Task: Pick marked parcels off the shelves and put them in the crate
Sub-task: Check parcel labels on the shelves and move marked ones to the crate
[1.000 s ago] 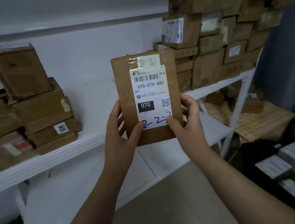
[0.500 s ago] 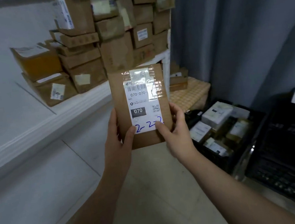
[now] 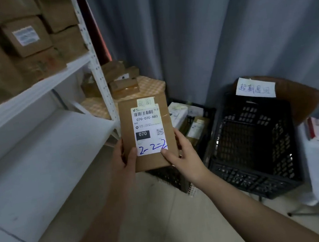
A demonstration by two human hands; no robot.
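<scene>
Beside the white shelving (image 3: 32, 92), a flat brown parcel (image 3: 165, 120) is held upright in both hands.
Head view: the left hand (image 3: 124, 161) and right hand (image 3: 183, 155) pinch its lower edges, thumbs on the label (image 3: 148, 122) marked 2-2-2; it hangs above the floor, left of the black crate (image 3: 256, 179).

Both hands on flat brown parcel (image 3: 148, 132), label facing camera

Left hand (image 3: 124, 160) and right hand (image 3: 182, 152) grip its lower edges, thumbs on front. White shelf (image 3: 32, 91) with cardboard boxes (image 3: 26, 38) at left; black crate (image 3: 255, 147) on floor at right, paper sign (image 3: 255, 88) behind
</scene>
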